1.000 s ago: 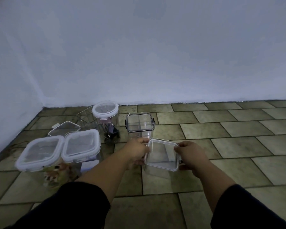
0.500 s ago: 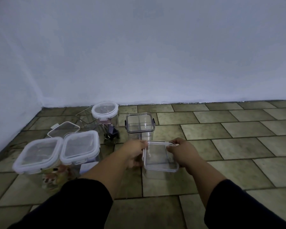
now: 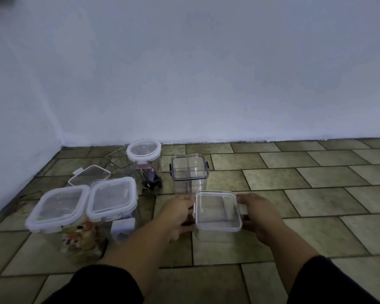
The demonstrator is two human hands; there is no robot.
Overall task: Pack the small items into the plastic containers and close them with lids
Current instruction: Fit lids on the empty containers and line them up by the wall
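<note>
A clear square container (image 3: 215, 234) stands on the tiled floor in front of me, with a clear square lid (image 3: 217, 210) lying level on its top. My left hand (image 3: 179, 212) holds the left side of lid and container, fingers at the left clasp. My right hand (image 3: 258, 212) grips the right side, thumb on the right clasp tab. I cannot tell what is inside the container.
Two lidded square containers (image 3: 59, 208) (image 3: 113, 197) stand at the left, one holding colourful small items. Behind are a loose lid (image 3: 89, 174), a round lidded jar (image 3: 143, 150), a wire basket (image 3: 116, 160), dark binder clips (image 3: 151, 181) and a dark-rimmed lidded container (image 3: 189, 167). Walls close off the back and left.
The lid went from tilted in both hands to lying flat on the container. Both hands shifted onto the side clasps.
</note>
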